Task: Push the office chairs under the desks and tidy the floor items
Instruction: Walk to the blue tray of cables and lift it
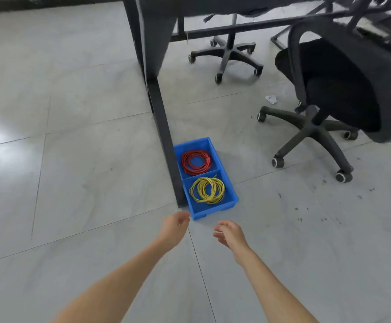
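A blue two-compartment bin [232,198] lies on the grey floor against the foot of a black desk leg [164,134]. Its far compartment holds a red wire coil [196,162], its near one a yellow wire coil [207,190]. My left hand [175,226] hovers just short of the bin's near left corner, fingers loosely curled and empty. My right hand [229,234] hovers a little nearer to me, below the bin's near edge, fingers apart and empty. A black mesh office chair [336,85] stands to the right, seat tilted toward me, partly out from the desk.
A second chair's wheeled base [228,54] stands under the desk at the back. A crumpled scrap of paper [271,99] lies on the floor between the two chairs. Dark specks dot the tiles at right. Open tiled floor stretches to the left.
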